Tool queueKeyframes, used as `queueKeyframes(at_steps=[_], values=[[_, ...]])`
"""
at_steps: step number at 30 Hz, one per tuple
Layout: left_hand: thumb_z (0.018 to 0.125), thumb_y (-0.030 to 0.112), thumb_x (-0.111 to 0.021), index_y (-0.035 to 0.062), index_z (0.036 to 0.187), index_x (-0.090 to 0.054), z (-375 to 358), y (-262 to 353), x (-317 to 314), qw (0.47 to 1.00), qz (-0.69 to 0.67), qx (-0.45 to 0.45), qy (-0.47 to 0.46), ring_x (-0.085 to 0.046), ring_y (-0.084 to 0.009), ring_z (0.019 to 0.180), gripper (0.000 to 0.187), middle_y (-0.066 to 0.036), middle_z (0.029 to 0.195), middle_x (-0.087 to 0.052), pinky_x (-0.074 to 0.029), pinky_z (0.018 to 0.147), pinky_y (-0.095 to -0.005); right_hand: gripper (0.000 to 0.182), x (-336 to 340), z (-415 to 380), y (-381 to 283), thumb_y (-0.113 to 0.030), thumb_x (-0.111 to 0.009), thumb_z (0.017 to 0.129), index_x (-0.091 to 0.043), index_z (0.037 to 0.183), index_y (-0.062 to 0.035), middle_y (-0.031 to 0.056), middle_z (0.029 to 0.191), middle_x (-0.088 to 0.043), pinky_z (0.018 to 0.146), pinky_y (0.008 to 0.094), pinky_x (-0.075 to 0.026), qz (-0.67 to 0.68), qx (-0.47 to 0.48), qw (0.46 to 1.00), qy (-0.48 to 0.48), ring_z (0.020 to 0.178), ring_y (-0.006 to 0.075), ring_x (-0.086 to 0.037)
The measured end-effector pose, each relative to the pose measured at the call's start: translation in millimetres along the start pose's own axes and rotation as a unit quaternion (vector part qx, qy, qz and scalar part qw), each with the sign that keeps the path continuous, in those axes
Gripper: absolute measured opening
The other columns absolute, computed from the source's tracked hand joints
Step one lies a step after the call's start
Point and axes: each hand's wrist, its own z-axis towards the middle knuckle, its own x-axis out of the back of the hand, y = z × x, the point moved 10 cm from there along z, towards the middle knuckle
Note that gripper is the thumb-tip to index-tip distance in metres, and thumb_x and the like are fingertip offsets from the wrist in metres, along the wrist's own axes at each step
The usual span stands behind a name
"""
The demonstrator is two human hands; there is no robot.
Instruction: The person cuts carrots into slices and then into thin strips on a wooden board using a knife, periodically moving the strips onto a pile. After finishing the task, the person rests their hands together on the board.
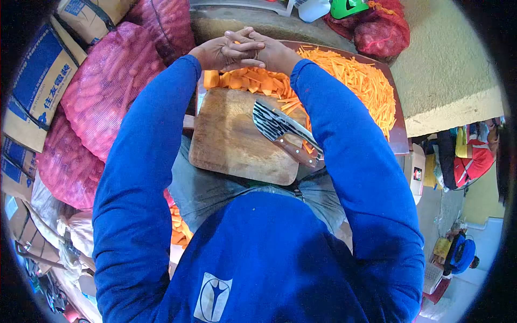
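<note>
My left hand [215, 53] and my right hand [277, 55] are clasped at arm's length, fingers interlaced, with no tool in them. Below them lies a wooden cutting board [226, 137], resting over my lap. A cleaver [277, 125] with a black-and-white patterned blade and riveted wooden handle lies on the board's right side, its handle toward my right forearm. Just beyond the board, under the hands, are thick carrot slices [258, 81] and a carrot chunk [211, 79]. A heap of carrot sticks [355, 81] spreads to the right, partly hidden by my right sleeve.
Pink mesh sacks [116, 89] full of carrots stand at the left, beside cardboard boxes [40, 81]. A maroon tray [398, 132] holds the carrot sticks. Orange pieces [180, 229] sit low beside my left leg. A red net bag [382, 35] lies at the back, near a concrete ledge [447, 70].
</note>
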Motion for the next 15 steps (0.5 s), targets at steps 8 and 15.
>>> queueKeyframes(at_steps=[8,15], values=[[0.099,0.026,-0.062,0.0414,0.161,-0.052,5.7,2.1,21.8,0.997,-0.056,0.043,0.041,-0.044,-0.0483,0.154,0.065,-0.011,0.167,-0.044,-0.04,0.132,-0.0571,0.064,-12.0,-3.7,-3.8,-0.027,-0.06,0.102,-0.049,0.164,-0.0366,0.011,0.179,-0.032,0.135,0.0444,-0.03,0.043,-0.012,0.999,-0.001,0.163,0.033,-0.032],[0.097,0.032,-0.064,0.0452,0.166,-0.045,7.0,20.2,22.2,0.999,-0.018,0.019,0.028,-0.044,-0.0442,0.155,0.073,-0.007,0.175,-0.037,-0.044,0.127,-0.0537,0.062,15.0,-14.5,-11.6,-0.029,-0.054,0.103,-0.048,0.165,-0.0311,0.0039,0.176,-0.039,0.136,0.0548,-0.025,0.22,-0.023,0.971,0.085,0.166,0.0267,-0.03]])
